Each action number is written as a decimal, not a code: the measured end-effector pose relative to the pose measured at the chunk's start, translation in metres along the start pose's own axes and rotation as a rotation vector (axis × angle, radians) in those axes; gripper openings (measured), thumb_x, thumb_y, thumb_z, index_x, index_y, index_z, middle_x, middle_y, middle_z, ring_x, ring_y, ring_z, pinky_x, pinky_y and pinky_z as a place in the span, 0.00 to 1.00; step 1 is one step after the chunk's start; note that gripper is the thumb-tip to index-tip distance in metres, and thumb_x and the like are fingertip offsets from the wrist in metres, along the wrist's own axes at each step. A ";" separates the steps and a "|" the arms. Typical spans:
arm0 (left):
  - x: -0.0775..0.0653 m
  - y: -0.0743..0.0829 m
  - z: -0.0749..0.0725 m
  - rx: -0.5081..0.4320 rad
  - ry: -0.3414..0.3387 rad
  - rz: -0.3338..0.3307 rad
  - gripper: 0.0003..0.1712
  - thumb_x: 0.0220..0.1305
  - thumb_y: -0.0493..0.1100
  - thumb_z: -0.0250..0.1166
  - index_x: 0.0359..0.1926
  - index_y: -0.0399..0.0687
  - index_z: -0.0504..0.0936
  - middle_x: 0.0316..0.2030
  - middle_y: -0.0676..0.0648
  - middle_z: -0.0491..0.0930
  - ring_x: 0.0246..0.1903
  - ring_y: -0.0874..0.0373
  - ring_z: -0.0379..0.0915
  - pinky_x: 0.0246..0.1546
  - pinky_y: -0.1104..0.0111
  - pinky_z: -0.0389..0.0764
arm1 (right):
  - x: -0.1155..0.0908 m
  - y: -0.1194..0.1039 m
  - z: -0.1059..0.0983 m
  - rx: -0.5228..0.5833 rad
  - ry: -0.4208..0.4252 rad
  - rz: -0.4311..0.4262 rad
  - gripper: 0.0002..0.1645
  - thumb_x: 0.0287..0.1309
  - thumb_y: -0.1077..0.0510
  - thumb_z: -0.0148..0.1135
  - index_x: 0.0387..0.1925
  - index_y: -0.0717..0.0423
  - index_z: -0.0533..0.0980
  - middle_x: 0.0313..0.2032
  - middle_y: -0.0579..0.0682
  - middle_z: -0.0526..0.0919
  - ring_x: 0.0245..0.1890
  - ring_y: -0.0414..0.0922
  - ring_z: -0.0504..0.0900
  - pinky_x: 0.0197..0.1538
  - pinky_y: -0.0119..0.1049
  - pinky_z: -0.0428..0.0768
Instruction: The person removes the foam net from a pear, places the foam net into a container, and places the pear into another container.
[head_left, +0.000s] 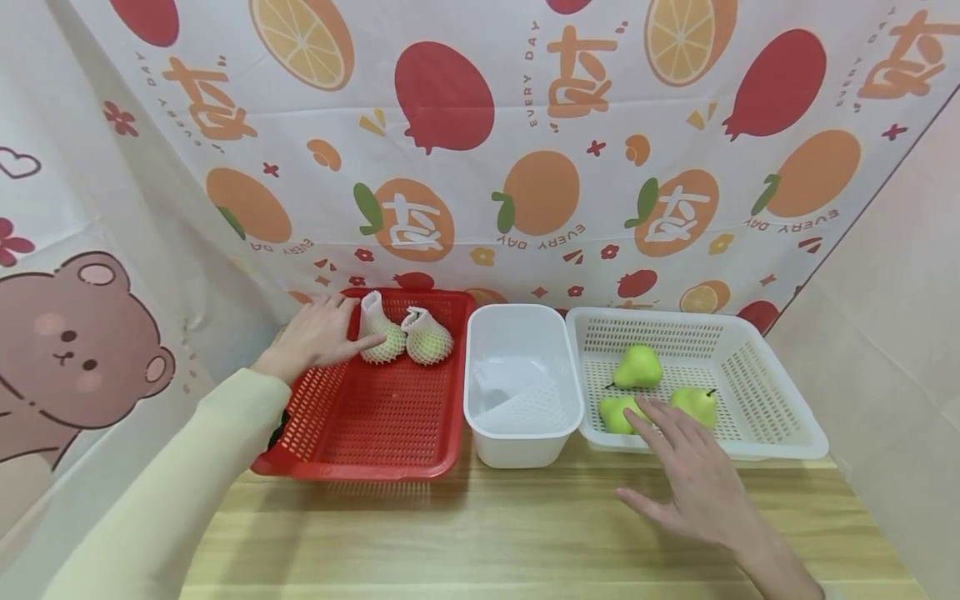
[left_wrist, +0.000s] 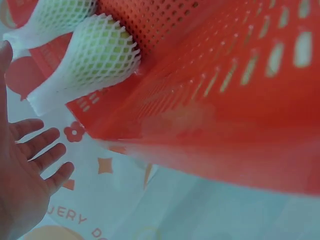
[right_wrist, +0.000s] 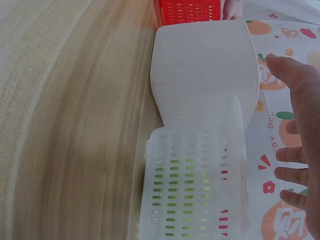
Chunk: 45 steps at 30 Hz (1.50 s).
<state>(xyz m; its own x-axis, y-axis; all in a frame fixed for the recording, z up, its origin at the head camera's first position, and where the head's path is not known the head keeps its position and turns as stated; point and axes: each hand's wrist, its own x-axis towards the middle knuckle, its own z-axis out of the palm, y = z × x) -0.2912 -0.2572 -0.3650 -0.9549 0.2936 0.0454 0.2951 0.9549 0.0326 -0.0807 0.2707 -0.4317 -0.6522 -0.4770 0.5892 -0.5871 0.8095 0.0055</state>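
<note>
My left hand hovers over the left side of the red basket, thumb near a pear in a white foam net. A second netted pear sits beside it; the left wrist view also shows a netted pear close to the spread fingers. Over the front rim of the white basket is my right hand, fingers extended and holding nothing. Bare green pears lie in that basket: one at the back, one on the right, and one partly behind my fingers.
Between the two baskets stands a deep white bin with pieces of white foam netting inside. All three containers are on a wooden table. A fruit-patterned cloth hangs right behind them.
</note>
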 end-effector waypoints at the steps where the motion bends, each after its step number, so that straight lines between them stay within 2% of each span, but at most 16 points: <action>1: 0.002 -0.001 0.001 0.001 -0.005 -0.005 0.59 0.66 0.77 0.58 0.74 0.29 0.66 0.70 0.24 0.69 0.71 0.27 0.63 0.74 0.33 0.65 | 0.000 0.000 0.000 0.000 -0.001 0.000 0.58 0.62 0.17 0.53 0.72 0.58 0.72 0.72 0.62 0.75 0.69 0.63 0.74 0.85 0.29 0.38; 3: 0.006 -0.003 0.004 0.003 -0.010 -0.010 0.60 0.66 0.78 0.58 0.74 0.29 0.66 0.70 0.24 0.69 0.71 0.27 0.63 0.75 0.33 0.63 | 0.000 0.000 0.000 -0.001 -0.010 0.002 0.59 0.63 0.16 0.50 0.73 0.58 0.72 0.72 0.62 0.74 0.69 0.62 0.74 0.86 0.30 0.38; 6: 0.011 -0.007 0.008 0.004 -0.017 -0.020 0.58 0.65 0.77 0.59 0.72 0.28 0.68 0.69 0.23 0.70 0.70 0.27 0.64 0.75 0.33 0.62 | -0.001 0.000 0.001 -0.003 0.000 -0.003 0.59 0.62 0.16 0.51 0.73 0.59 0.72 0.72 0.62 0.75 0.69 0.62 0.74 0.86 0.32 0.39; 12: 0.019 -0.010 0.014 0.009 -0.022 -0.039 0.57 0.65 0.75 0.60 0.69 0.26 0.70 0.67 0.23 0.71 0.67 0.27 0.67 0.71 0.34 0.70 | 0.000 0.000 -0.001 -0.009 0.037 -0.011 0.57 0.63 0.18 0.53 0.72 0.59 0.73 0.70 0.61 0.77 0.67 0.62 0.75 0.87 0.33 0.41; 20: 0.026 -0.010 0.023 0.058 -0.023 -0.009 0.51 0.67 0.73 0.61 0.61 0.26 0.75 0.58 0.25 0.77 0.59 0.29 0.72 0.65 0.35 0.75 | -0.001 -0.001 0.000 -0.012 0.002 0.002 0.57 0.65 0.16 0.46 0.72 0.58 0.72 0.70 0.62 0.76 0.69 0.61 0.74 0.87 0.33 0.39; 25: 0.029 -0.009 0.032 0.088 -0.015 0.010 0.50 0.66 0.73 0.62 0.58 0.27 0.78 0.55 0.27 0.79 0.58 0.30 0.73 0.68 0.33 0.70 | -0.002 -0.002 0.003 -0.016 0.018 -0.010 0.56 0.66 0.17 0.46 0.72 0.58 0.73 0.70 0.62 0.77 0.68 0.62 0.74 0.87 0.34 0.39; 27: 0.030 -0.009 0.035 0.101 -0.012 0.016 0.48 0.66 0.74 0.62 0.53 0.27 0.79 0.54 0.27 0.80 0.58 0.30 0.74 0.69 0.32 0.67 | -0.002 -0.003 0.004 -0.017 0.009 -0.012 0.56 0.66 0.17 0.45 0.72 0.58 0.73 0.70 0.62 0.76 0.69 0.61 0.73 0.87 0.34 0.39; 30: 0.031 -0.009 0.040 0.102 -0.009 0.022 0.46 0.66 0.74 0.62 0.49 0.29 0.80 0.53 0.28 0.81 0.56 0.31 0.74 0.69 0.34 0.69 | -0.002 -0.003 0.004 -0.016 0.003 -0.012 0.56 0.66 0.17 0.47 0.72 0.58 0.72 0.71 0.62 0.76 0.69 0.61 0.74 0.87 0.35 0.39; 32: 0.031 -0.009 0.042 0.104 -0.007 0.029 0.47 0.66 0.74 0.63 0.51 0.29 0.79 0.54 0.27 0.81 0.57 0.31 0.75 0.68 0.35 0.71 | -0.002 -0.003 0.004 -0.019 0.004 -0.010 0.56 0.65 0.17 0.49 0.72 0.58 0.73 0.71 0.62 0.76 0.69 0.61 0.74 0.87 0.35 0.39; 36: 0.033 -0.007 0.044 0.083 -0.023 0.039 0.53 0.65 0.73 0.63 0.64 0.27 0.73 0.60 0.26 0.78 0.62 0.30 0.72 0.69 0.37 0.72 | -0.003 -0.002 0.004 -0.017 0.004 -0.002 0.57 0.63 0.18 0.52 0.72 0.58 0.73 0.71 0.62 0.76 0.69 0.61 0.73 0.87 0.35 0.39; 38: 0.034 -0.006 0.044 0.068 -0.038 0.045 0.54 0.65 0.73 0.64 0.68 0.27 0.70 0.63 0.25 0.76 0.64 0.29 0.71 0.70 0.37 0.71 | -0.003 -0.002 0.004 -0.020 -0.003 0.004 0.57 0.63 0.17 0.50 0.72 0.58 0.73 0.71 0.61 0.76 0.70 0.60 0.72 0.87 0.35 0.39; 45: 0.039 -0.006 0.051 0.025 -0.064 0.066 0.59 0.63 0.71 0.68 0.74 0.29 0.62 0.67 0.26 0.72 0.67 0.30 0.70 0.70 0.37 0.72 | -0.003 -0.002 0.004 -0.021 0.004 0.009 0.56 0.65 0.17 0.49 0.72 0.57 0.73 0.71 0.61 0.76 0.70 0.60 0.73 0.87 0.34 0.40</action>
<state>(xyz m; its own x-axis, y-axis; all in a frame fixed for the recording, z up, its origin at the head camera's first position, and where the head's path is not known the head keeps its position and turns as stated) -0.3323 -0.2494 -0.4144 -0.9336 0.3578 -0.0173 0.3577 0.9338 0.0071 -0.0795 0.2697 -0.4370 -0.6555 -0.4679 0.5927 -0.5707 0.8210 0.0169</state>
